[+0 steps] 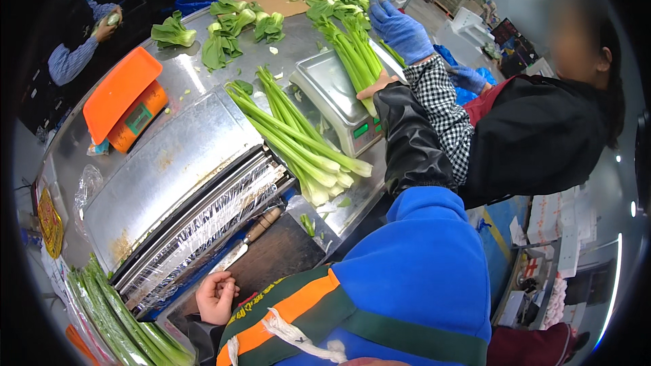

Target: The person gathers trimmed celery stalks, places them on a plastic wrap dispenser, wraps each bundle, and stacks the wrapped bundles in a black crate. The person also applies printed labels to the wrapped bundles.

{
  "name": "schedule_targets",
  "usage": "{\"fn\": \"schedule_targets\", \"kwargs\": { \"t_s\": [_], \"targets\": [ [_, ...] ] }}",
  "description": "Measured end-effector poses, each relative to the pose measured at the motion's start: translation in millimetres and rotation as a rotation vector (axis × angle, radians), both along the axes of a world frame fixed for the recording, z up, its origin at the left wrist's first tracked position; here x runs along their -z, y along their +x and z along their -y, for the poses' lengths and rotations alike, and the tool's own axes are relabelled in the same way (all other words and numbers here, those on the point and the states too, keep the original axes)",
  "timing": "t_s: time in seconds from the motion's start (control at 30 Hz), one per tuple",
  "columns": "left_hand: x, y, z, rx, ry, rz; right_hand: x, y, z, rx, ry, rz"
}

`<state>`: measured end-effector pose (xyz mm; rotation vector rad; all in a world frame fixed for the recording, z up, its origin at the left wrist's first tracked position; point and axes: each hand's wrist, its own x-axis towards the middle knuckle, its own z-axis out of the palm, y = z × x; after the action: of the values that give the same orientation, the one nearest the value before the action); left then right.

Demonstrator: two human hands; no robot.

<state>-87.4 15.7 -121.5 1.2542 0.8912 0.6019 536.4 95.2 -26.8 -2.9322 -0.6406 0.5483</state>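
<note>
My right hand [377, 85], in a black sleeve, grips the lower stalks of a celery bunch [351, 56] lying across the steel pan of a digital scale [325, 79]. A co-worker's blue-gloved hand [402, 30] is beside the leafy end of that bunch. More celery [300, 137] lies left of the scale, its pale bases towards me. My left hand [216, 297] has its fingers curled, with nothing visible in it. It is close to the blade of a wooden-handled knife [262, 224], beside a roll of cling film [203, 229] in a wrapping machine.
An orange scale [122, 96] stands left on the steel table [175, 84]. Several bok choy heads [234, 25] lie towards the back. Wrapped celery [117, 310] is at the lower left. The co-worker [539, 132] stands close on my right; other people work across the table.
</note>
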Motion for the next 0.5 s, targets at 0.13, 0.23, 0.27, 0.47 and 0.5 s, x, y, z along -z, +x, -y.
{"fn": "schedule_targets", "kwargs": {
  "t_s": [0.13, 0.23, 0.27, 0.47, 0.5],
  "targets": [
    [0.2, 0.1, 1.2, -0.001, 0.021, -0.024, -4.0, -5.6, -2.8, -0.229, -0.230, 0.014],
    [0.5, 0.6, 1.5, 0.004, 0.037, -0.018, -7.6, -16.5, -6.8, -0.538, -0.425, 0.157],
    [0.4, 0.7, 1.4, 0.004, 0.041, -0.017, -8.8, -20.7, -7.9, -0.612, -0.450, 0.207],
    [-0.6, -0.5, 0.4, 0.020, 0.023, -0.010, -10.5, -34.3, -23.1, 0.078, 0.006, 0.169],
    [-0.6, -0.7, 0.5, 0.014, 0.015, -0.006, -10.1, -31.6, -25.1, -0.003, -0.024, 0.078]
  ]
}}
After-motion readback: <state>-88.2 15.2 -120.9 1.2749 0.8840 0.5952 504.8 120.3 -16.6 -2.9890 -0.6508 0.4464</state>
